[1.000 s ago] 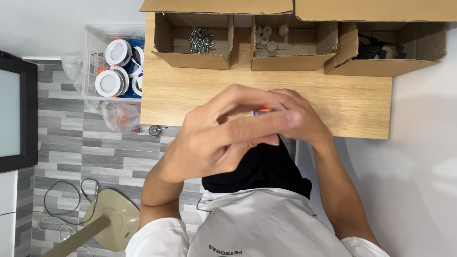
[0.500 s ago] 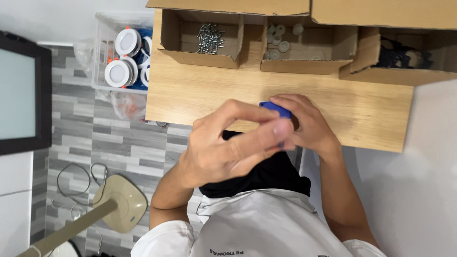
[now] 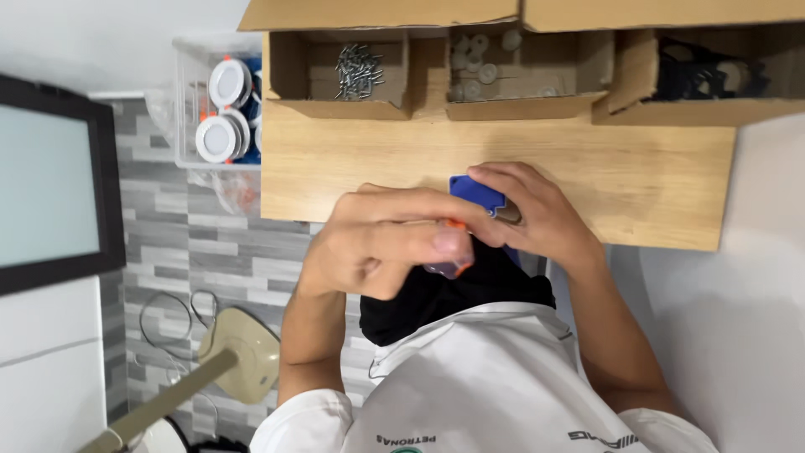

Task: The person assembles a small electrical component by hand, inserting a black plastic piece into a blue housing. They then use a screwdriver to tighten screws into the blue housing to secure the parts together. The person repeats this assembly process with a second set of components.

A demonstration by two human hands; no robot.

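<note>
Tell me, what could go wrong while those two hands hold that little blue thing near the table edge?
The blue part is pinched between the left hand and right hand right at the front edge of the wooden table, above the lap. If it slips, it might drop toward the tiled floor. A wide reach forward could also knock the open box of screws, and spilled screws would scatter.

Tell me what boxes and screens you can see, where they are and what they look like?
Left cardboard box: back of the wooden table, open, brown, holds grey screws.
Middle cardboard box: beside it, brown, holds pale round washers.
Right cardboard box: far right, brown, holds black parts.
Clear plastic bin: left of table, white round lamps.
Screen: far left, black frame, pale blank.
</note>
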